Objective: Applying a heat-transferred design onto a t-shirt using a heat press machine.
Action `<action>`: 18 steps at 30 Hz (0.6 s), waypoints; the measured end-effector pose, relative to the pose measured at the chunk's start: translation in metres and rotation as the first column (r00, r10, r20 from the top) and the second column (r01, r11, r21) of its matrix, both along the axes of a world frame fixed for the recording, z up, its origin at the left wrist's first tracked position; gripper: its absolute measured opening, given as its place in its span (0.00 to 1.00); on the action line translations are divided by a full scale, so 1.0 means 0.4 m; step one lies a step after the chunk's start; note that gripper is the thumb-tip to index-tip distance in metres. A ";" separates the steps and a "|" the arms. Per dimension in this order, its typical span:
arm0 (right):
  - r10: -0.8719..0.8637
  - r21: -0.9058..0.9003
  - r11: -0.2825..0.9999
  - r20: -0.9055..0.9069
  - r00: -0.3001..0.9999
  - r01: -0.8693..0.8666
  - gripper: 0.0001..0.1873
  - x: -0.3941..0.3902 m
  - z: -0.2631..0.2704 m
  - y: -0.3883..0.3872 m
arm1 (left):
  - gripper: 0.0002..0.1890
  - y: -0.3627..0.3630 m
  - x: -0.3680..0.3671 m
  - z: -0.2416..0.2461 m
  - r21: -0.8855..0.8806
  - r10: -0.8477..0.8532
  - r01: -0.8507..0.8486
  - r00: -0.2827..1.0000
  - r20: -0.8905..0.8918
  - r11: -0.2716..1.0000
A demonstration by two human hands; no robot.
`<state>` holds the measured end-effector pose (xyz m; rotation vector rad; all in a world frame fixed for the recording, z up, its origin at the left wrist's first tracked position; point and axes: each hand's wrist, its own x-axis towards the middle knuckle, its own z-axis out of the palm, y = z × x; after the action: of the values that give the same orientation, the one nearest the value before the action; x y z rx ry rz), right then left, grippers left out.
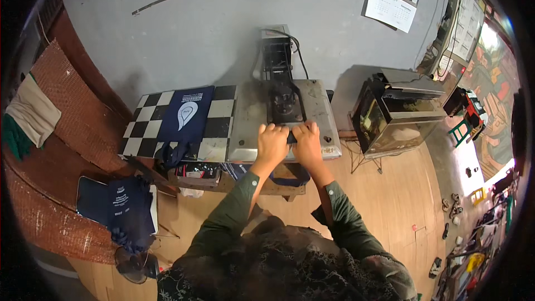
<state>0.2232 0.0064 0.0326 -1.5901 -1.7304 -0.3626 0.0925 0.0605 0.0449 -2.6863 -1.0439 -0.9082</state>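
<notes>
Both my hands grip the dark handle [291, 137] at the front of a heat press [250, 110] with a wide metal top plate. My left hand [271, 144] closes on the handle's left part, and my right hand [307, 142] closes on its right part, a small gap between them. Left of the press, a navy fabric bag [186, 113] with white print lies flat on a black-and-white checkered tabletop [144, 125], its straps hanging over the front edge. Dark blue fabric [290, 180] hangs below the press's front edge; how far it reaches under the plate is hidden.
A glass aquarium [397, 127] stands on a thin metal stand to the right. At lower left, a chair [92, 198] holds a pile of navy bags [129, 209], with a fan [136, 265] beside it. Packaged goods [197, 172] sit on a shelf under the tabletop.
</notes>
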 end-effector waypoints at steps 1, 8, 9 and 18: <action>0.001 -0.015 1.000 -0.014 1.000 -0.001 0.17 0.008 -0.014 0.007 | 0.14 0.000 0.006 0.001 -0.019 0.005 -0.005 1.000 -0.016 1.000; -0.003 -0.015 1.000 0.008 1.000 0.003 0.19 0.012 -0.011 0.007 | 0.12 0.007 0.009 -0.011 -0.002 -0.006 0.006 1.000 0.024 1.000; -0.002 -0.022 1.000 0.007 1.000 0.003 0.19 0.012 -0.007 0.006 | 0.12 0.005 0.008 -0.010 0.002 0.005 -0.005 1.000 0.016 1.000; 0.054 -0.009 0.998 -0.038 0.998 -0.054 0.26 0.027 -0.033 -0.036 | 0.32 -0.066 -0.055 -0.074 -0.037 -0.064 0.074 0.972 0.226 0.997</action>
<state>0.2339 -0.0080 0.0193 -1.5445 -1.7457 -0.2960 0.0704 0.0342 0.0154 -2.7200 -1.0273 -1.2412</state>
